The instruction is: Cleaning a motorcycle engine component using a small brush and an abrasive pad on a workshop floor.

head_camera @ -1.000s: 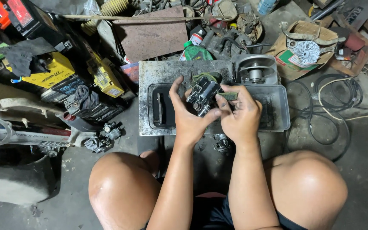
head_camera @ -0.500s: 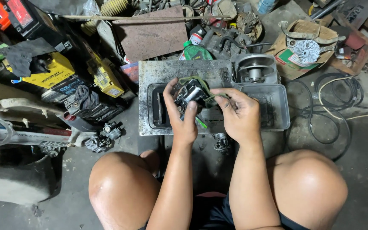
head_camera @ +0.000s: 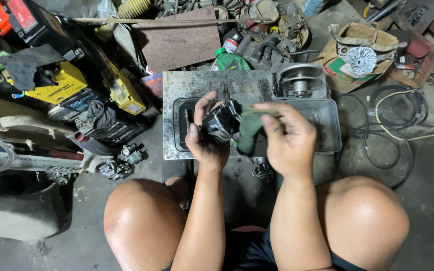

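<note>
Fingers of our left hand (head_camera: 208,143) clamp the grimy black part (head_camera: 222,122), right hand (head_camera: 287,140) pinching the green rag (head_camera: 248,131) against it, wiping seemingly unfinished.

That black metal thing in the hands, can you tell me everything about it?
The black engine part looks like dark, greasy metal, lumpy with shiny edges. The left hand grips it from below, above a grey tray. The right hand presses a dark green rag against its side.
</note>
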